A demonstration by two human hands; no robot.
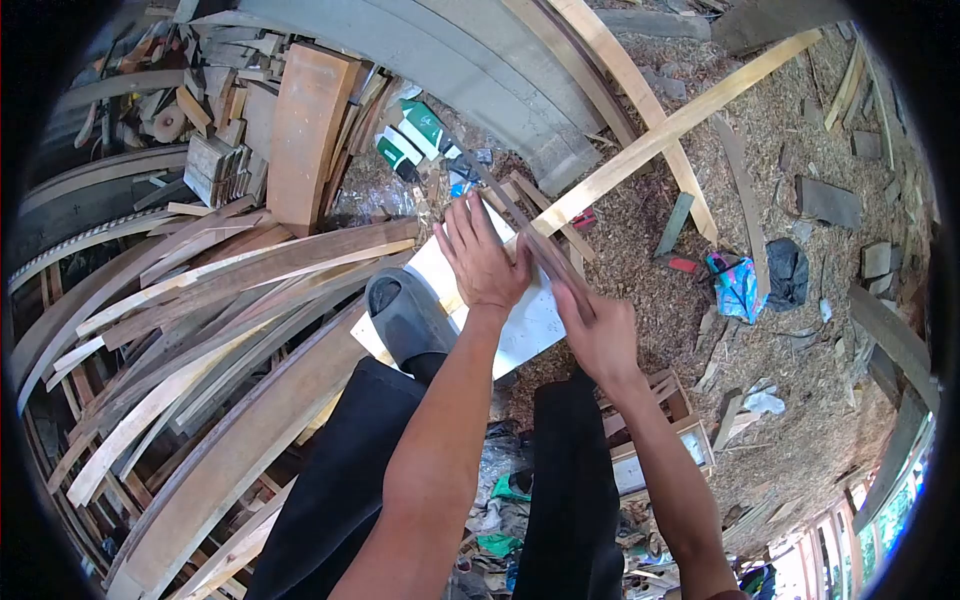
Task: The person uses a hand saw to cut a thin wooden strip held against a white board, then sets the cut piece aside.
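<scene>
A pale wooden strip (680, 122) runs diagonally in from the upper right, its near end on a white board (520, 327). My left hand (478, 250) lies flat across that end, fingers stretched out and thumb beside the strip. Fingers closed, my right hand (600, 338) grips the near end of a long, thin, dark hand saw (508, 205), seen almost edge-on. The saw crosses the strip just right of my left thumb. Whether its teeth have cut in is hidden. My foot in a grey slide sandal (405, 318) rests on the white board.
Long boards (250, 400) are stacked at left, with a thick plank (308, 135) upright behind. Green-and-white boxes (422, 130) lie ahead. Sawdust covers the right-hand floor, where a colourful bag (735, 285) and offcuts lie. A wooden crate (660, 435) sits by my right leg.
</scene>
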